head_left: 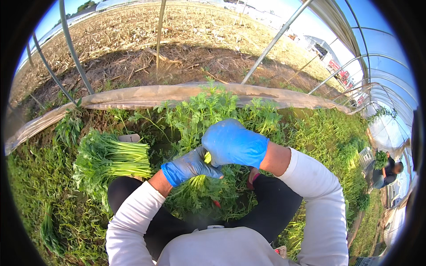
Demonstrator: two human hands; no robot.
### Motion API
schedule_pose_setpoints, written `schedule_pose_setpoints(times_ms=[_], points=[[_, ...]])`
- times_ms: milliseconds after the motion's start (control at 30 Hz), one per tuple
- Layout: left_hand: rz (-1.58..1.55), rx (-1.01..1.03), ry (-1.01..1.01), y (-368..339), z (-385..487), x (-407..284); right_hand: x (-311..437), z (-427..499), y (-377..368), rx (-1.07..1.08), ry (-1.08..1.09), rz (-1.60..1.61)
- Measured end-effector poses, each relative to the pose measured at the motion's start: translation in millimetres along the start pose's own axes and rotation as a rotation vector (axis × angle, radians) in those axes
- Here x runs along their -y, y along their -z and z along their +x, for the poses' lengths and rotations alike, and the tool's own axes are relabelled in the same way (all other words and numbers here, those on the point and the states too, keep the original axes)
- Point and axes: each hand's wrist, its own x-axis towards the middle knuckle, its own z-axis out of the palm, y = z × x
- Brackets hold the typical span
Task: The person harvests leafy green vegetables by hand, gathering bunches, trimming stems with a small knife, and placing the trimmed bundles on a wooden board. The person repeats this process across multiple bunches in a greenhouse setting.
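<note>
My left hand [191,168], in a thin blue glove dirtied grey, is closed around a bunch of leafy greens [198,186], likely garland chrysanthemum. Pale stems show at the grip, and the leaves spread downward between my bent legs. Against it, my right hand [234,144] in a cleaner blue glove is bent over the stem end; its fingers are mostly hidden. A neat pile of cut greens [113,158] lies beside my left knee, stems toward me. Just past my hands stand uncut greens [213,109]. A small red object [217,203] shows among the leaves below, its kind unclear.
Rolled plastic sheeting [159,94] runs across the front, with metal greenhouse poles [271,40] rising past it. A bundle of greens [50,229] lies at lower left. Far right, a person [386,173] holds greens near a pale crate [366,157].
</note>
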Motion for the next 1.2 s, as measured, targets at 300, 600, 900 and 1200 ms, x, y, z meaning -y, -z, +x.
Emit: schedule_pose_setpoints(times_ms=[300, 600, 900, 1200], points=[[-0.556, 0.008, -0.202, 2, -10, 10, -102, -25, 5, -0.586, -0.363, 0.977], [-0.484, 0.064, -0.105, 1, -2, 21, -54, 7, -51, -0.622, 0.177, 1.476], [-0.315, 0.024, -0.079, 2, -17, 6, -60, 11, -41, -0.795, -0.278, 1.292], [-0.315, -0.009, -0.199, 16, -27, -5, -102, -19, -37, -1.189, -0.389, 1.576]])
